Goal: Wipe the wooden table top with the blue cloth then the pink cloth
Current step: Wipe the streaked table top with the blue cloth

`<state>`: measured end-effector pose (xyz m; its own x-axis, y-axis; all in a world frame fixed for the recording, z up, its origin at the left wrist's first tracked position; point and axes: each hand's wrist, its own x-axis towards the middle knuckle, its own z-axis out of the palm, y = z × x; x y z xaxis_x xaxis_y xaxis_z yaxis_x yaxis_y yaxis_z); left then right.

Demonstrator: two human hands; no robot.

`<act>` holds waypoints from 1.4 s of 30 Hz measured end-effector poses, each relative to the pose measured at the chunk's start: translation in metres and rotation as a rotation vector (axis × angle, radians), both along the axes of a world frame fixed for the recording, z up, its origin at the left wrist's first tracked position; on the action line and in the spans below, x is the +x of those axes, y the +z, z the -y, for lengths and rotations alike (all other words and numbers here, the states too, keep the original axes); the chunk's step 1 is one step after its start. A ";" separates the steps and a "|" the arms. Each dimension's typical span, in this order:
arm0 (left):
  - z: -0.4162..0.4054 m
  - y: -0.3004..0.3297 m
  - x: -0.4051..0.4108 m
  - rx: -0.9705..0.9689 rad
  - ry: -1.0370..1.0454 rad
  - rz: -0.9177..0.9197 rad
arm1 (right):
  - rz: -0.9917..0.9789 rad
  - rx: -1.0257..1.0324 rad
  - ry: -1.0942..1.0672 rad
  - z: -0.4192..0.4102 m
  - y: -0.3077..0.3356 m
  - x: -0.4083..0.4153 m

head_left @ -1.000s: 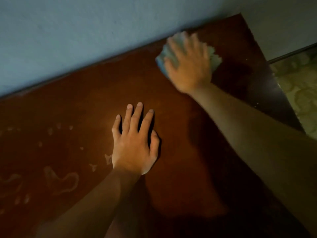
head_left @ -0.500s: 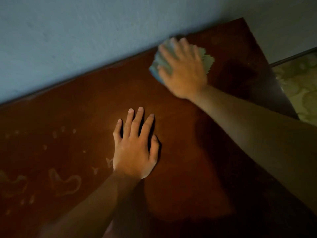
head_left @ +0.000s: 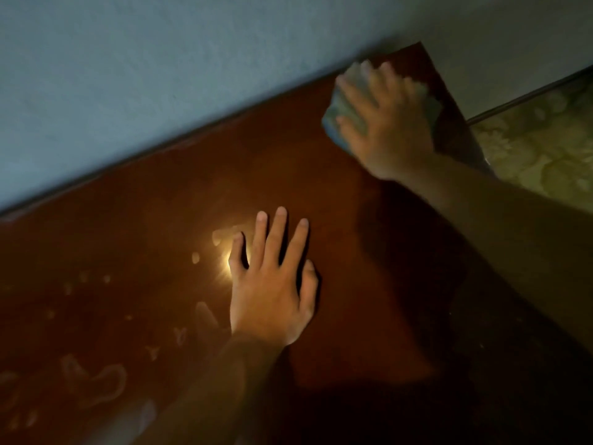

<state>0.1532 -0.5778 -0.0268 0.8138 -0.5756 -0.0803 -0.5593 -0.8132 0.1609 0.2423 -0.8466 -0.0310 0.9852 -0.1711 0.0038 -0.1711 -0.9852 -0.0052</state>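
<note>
A dark reddish-brown wooden table top (head_left: 337,194) fills most of the view, its far edge against the wall. My right hand (head_left: 390,123) presses flat on a folded blue cloth (head_left: 332,125) near the table's far right corner; the hand is blurred. The cloth shows past the fingers on the left and right. My left hand (head_left: 272,281) rests flat on the middle of the table, fingers spread, holding nothing. No pink cloth is in view.
A pale blue-grey wall (head_left: 192,75) runs along the table's far edge. Pale smudges and marks (head_left: 96,380) cover the table's left part. A light glare (head_left: 224,261) shines beside my left hand. Patterned floor (head_left: 539,149) lies beyond the table's right edge.
My right hand with the blue cloth has slid right along the far edge toward the corner. My left hand stays flat in place. A glare now shows beside it.
</note>
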 end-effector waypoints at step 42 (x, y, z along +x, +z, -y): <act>0.000 0.000 -0.002 -0.049 0.018 0.023 | -0.038 0.192 -0.276 -0.091 -0.003 -0.149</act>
